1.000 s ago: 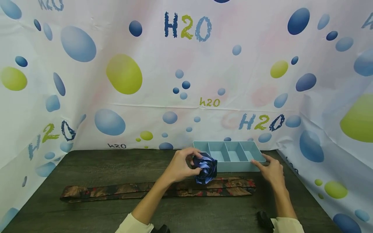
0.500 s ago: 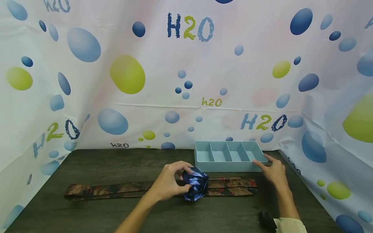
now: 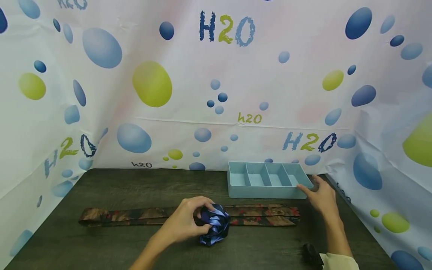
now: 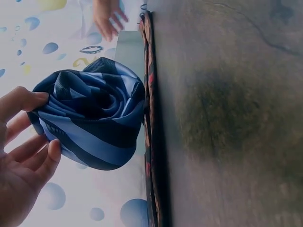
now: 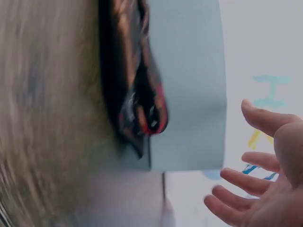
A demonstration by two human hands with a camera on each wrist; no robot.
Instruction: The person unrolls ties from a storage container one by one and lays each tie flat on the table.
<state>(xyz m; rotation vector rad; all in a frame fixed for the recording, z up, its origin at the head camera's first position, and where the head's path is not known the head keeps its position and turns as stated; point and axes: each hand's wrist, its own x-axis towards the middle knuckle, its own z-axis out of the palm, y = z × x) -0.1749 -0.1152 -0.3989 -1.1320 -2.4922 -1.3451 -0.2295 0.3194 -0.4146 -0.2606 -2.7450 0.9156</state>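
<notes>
Blue striped roll (image 3: 218,225): covering part of the patterned tie (image 3: 260,220) in the head view (contact below is not showing); a second ago it was overlapping the pale blue box (image 3: 266,192), and now it is sitting farther left and nearer you.
Left hand (image 3: 183,221): your thumb and fingers are pinching the roll's left side, so it is lying just right of your fingertips.
Right hand (image 3: 324,198): your fingers are spreading apart at the box's right front corner, as before (whether they are touching, you cannot tell).
Tie's run: stretching sideways, just in front of the box.
Edges: the dark table (image 3: 152,183) is widening toward you, its back edge meeting the spotted curtain (image 3: 185,116).
</notes>
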